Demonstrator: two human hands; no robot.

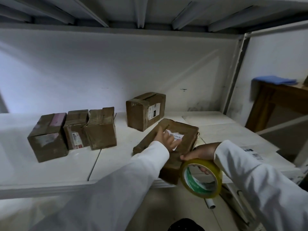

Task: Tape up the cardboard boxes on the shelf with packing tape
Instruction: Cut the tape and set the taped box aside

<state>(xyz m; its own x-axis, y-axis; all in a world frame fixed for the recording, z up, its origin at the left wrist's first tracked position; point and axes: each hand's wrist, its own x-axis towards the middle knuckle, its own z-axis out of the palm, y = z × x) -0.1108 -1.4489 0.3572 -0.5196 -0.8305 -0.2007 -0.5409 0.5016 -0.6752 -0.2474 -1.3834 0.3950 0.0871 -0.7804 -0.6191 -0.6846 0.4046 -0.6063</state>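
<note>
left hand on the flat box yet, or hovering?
Touching. The head view shows the left hand lying on top of the flat box, fingers spread across its white label, with no gap visible. The right hand holds the tape roll.

The cardboard boxes [101, 129] were brown, matt and scuffed, with glossy strips of old tape and paper labels [154, 112]. The roll of packing tape [202, 178] was shiny, yellowish clear plastic. The shelf [50, 167] looked like white painted metal, smudged. A blue cloth [275, 80], perhaps fabric, lay on a wooden table [273, 100].
</note>
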